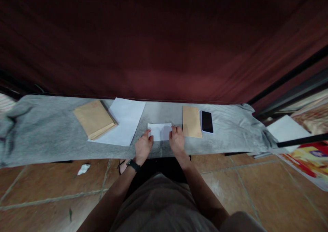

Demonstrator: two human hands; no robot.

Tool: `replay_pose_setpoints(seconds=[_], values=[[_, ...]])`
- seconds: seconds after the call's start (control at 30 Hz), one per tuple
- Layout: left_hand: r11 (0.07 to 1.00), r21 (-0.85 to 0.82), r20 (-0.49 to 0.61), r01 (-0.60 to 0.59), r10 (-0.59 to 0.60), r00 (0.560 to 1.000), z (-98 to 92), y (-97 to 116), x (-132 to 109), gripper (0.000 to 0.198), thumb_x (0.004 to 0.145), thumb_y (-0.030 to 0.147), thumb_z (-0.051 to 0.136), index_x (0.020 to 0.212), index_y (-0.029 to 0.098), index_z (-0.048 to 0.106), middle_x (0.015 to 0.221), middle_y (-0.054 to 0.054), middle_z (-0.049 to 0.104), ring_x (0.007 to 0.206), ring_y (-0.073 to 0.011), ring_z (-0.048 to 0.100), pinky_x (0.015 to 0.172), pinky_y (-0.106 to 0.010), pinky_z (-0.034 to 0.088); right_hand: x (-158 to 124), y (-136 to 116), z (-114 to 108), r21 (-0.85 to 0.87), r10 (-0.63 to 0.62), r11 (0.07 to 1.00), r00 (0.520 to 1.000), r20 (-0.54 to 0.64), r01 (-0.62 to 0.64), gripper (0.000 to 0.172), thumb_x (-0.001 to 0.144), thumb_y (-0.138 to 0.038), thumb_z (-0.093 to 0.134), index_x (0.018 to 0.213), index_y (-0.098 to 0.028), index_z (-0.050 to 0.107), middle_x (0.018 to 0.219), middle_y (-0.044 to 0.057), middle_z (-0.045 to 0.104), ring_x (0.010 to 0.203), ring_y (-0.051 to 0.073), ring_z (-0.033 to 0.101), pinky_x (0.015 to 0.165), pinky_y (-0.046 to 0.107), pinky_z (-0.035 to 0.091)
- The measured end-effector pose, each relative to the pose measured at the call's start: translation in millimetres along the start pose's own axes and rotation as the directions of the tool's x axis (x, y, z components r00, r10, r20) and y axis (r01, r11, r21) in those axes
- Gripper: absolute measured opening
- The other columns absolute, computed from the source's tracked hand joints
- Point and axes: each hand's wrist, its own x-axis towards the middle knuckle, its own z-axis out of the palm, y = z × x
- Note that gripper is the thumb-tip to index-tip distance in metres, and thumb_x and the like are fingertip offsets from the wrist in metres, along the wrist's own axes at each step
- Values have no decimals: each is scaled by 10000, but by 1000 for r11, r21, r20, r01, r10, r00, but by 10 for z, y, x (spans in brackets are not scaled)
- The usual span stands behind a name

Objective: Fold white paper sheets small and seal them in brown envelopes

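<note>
The left hand (144, 146) and right hand (177, 141), fingers part-closed, grip opposite ends of the white paper (161, 132), apparently to hold it flat and square.

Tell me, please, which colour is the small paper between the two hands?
The small paper is white; it shows best in the head view.

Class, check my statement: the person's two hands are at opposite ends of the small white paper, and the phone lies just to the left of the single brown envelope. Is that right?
Not quite: the head view shows the phone just to the right of the single brown envelope. The left hand and right hand are indeed at opposite ends of the small white paper.
</note>
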Motion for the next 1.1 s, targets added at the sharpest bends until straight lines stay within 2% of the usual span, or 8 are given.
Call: replay_pose_setpoints(seconds=[0.17, 0.3, 0.37, 0.5, 0.63, 0.77, 0.97, 1.1], values=[[999, 2, -29, -41, 41, 999, 30, -38, 19, 417, 1002, 345, 448, 1388, 219, 546, 1045, -104, 766, 946, -270, 732, 787, -338, 526, -181, -202, 125, 74, -296, 953, 955, 17, 294, 418, 1043, -292, 426, 1407, -130, 553, 1493, 139, 537, 1375, 247, 484, 1151, 414, 395], [998, 31, -33, -55, 56, 998, -19, -68, -20, 398, 1003, 361, 454, 1355, 217, 572, 1041, -94, 761, 925, -258, 726, 777, -331, 530, -367, -193, 220, 12, -312, 950, 948, 65, 312, 496, 1053, -374, 431, 1492, -146, 472, 1579, 139, 435, 1462, 278, 392, 1203, 487, 309], [989, 95, -94, -113, 122, 988, -33, -56, -59, 377, 1005, 328, 433, 1311, 187, 603, 1108, -121, 736, 1000, -277, 702, 853, -369, 526, -416, -151, 235, -15, -300, 953, 952, 70, 301, 524, 1057, -394, 415, 1520, -150, 435, 1604, 135, 390, 1479, 286, 366, 1212, 501, 286], [942, 148, -225, -301, 329, 917, 74, 93, -96, 438, 1032, 316, 347, 1356, 128, 574, 1362, -181, 611, 1286, -323, 554, 1082, -475, 422, -426, -109, 224, -43, -311, 947, 944, 109, 317, 531, 1061, -360, 387, 1547, -144, 392, 1621, 142, 349, 1502, 285, 328, 1220, 503, 266], [855, 75, -139, -513, 519, 844, 335, 234, -61, 587, 1045, 434, 310, 1489, 70, 433, 1589, -185, 399, 1497, -304, 328, 1216, -474, 296, -410, -88, 199, -72, -348, 928, 922, 172, 364, 571, 1031, -249, 408, 1581, -131, 309, 1627, 159, 326, 1509, 280, 316, 1227, 500, 244], [858, 89, -128, -505, 513, 849, 495, 138, -61, 679, 1039, 488, 287, 1525, 18, 358, 1607, -216, 349, 1525, -294, 277, 1241, -482, 251, -419, 13, 176, -88, -331, 934, 930, 161, 348, 580, 1025, -208, 366, 1590, -116, 272, 1623, 143, 342, 1506, 259, 321, 1230, 496, 242], [884, 126, -210, -450, 467, 859, 447, -117, -145, 731, 1020, 512, 342, 1547, 6, 310, 1612, -238, 318, 1527, -322, 259, 1231, -504, 264, -468, 218, 124, -100, -283, 952, 956, 73, 289, 580, 1060, -360, 380, 1569, -88, 322, 1597, 151, 388, 1483, 269, 358, 1222, 488, 269], [893, 146, -219, -425, 448, 867, 429, -165, -181, 685, 1029, 460, 330, 1536, -1, 332, 1602, -242, 332, 1520, -329, 274, 1222, -510, 280, -439, 208, 64, -89, -241, 965, 969, 53, 245, 549, 1064, -349, 378, 1540, -77, 382, 1578, 157, 420, 1474, 278, 376, 1224, 498, 265]])
